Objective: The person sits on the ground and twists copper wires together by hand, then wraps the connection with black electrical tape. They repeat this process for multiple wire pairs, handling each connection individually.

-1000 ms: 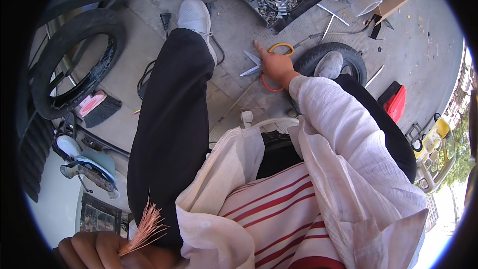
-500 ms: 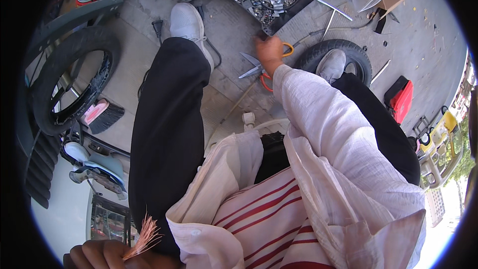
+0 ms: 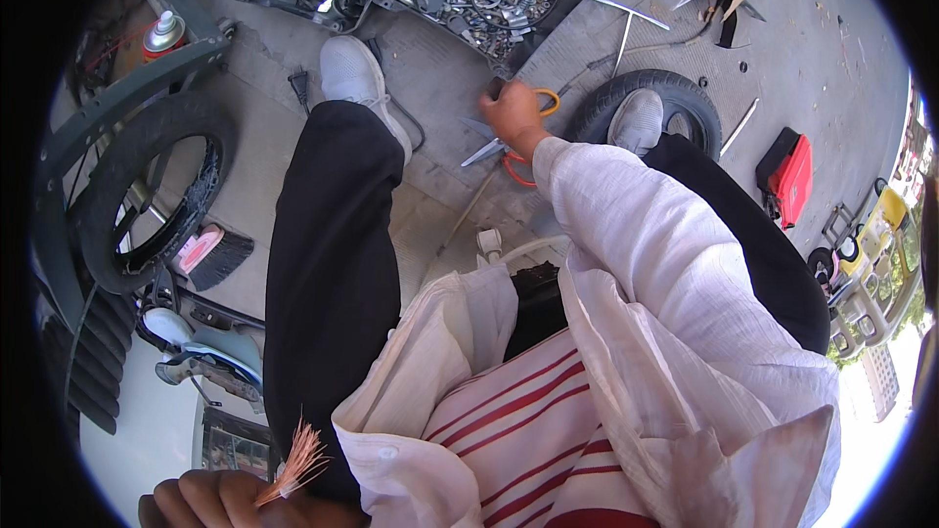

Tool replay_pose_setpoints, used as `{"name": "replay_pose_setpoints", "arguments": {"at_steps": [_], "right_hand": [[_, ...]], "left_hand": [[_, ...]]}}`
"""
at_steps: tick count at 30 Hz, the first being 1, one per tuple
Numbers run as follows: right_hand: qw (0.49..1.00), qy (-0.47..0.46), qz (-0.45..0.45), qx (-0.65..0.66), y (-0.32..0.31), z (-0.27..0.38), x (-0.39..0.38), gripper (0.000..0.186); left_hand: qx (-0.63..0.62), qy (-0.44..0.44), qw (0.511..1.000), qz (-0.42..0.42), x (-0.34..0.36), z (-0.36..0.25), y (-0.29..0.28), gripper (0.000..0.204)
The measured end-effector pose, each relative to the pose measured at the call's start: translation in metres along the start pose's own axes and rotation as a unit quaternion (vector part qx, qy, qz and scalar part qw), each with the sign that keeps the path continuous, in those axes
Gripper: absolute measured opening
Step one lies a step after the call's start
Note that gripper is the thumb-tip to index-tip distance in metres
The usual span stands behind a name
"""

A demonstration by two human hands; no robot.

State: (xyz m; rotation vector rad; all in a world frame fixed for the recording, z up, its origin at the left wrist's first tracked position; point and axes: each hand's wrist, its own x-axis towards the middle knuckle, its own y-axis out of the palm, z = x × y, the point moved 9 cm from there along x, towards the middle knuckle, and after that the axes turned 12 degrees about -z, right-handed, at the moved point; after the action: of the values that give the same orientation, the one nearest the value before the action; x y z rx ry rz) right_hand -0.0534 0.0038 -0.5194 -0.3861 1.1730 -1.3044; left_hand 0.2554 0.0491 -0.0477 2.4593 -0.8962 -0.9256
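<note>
My left hand [image 3: 220, 502], at the lower left edge, is closed round a wire whose frayed copper strands [image 3: 298, 464] fan out past the fingers. The rest of that wire is hidden. My right hand [image 3: 514, 110] reaches down to the ground between my feet, fingers curled. Something small and dark shows at its fingertips, too little of it to name. Beneath and beside this hand lie scissors [image 3: 484, 152] with blades spread, a red loop and a yellow-orange loop showing on either side of the wrist. Whether the hand touches them I cannot tell.
A black tray [image 3: 562, 29] full of metal parts lies ahead. A tyre [image 3: 597, 112] sits by my right shoe, with a T-shaped tool [image 3: 626, 29] beyond. To the left are another tyre [image 3: 98, 196], a brush [image 3: 220, 259] and a spray can [image 3: 164, 34]. A red case [image 3: 790, 181] lies right.
My right hand has come slightly back from the tray's corner, and a dark thing now shows at its fingers. The left hand keeps the copper wire. The view has shifted a little.
</note>
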Motion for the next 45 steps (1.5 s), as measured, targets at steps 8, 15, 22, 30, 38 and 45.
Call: {"name": "replay_pose_setpoints", "arguments": {"at_steps": [8, 15, 22, 30, 38, 45], "right_hand": [[0.978, -0.128, 0.152, 0.055, 0.002, 0.016, -0.019, 0.021], [0.887, -0.321, 0.328, -0.044, -0.078, 0.086, -0.038, 0.034], [0.932, -0.158, 0.32, 0.064, -0.309, 0.073, 0.12, 0.028], [0.976, -0.117, -0.089, -0.16, -0.349, -0.057, 0.318, 0.025], [0.977, -0.044, -0.115, -0.175, -0.3, -0.082, 0.364, 0.024], [0.966, -0.068, -0.214, -0.131, -0.318, -0.072, 0.357, 0.02]], "left_hand": [[-0.014, -0.031, 0.999, 0.011, -0.005, 0.019, 0.036, 0.025], [0.043, -0.051, 0.997, 0.034, -0.01, 0.044, 0.071, 0.022], [0.162, -0.066, 0.985, -0.008, -0.002, 0.071, 0.086, 0.018], [0.216, -0.154, 0.964, -0.017, 0.015, 0.128, 0.11, 0.013], [0.198, -0.164, 0.966, -0.032, 0.028, 0.133, 0.123, 0.014], [0.212, -0.163, 0.963, -0.022, 0.024, 0.129, 0.122, 0.013]]}}
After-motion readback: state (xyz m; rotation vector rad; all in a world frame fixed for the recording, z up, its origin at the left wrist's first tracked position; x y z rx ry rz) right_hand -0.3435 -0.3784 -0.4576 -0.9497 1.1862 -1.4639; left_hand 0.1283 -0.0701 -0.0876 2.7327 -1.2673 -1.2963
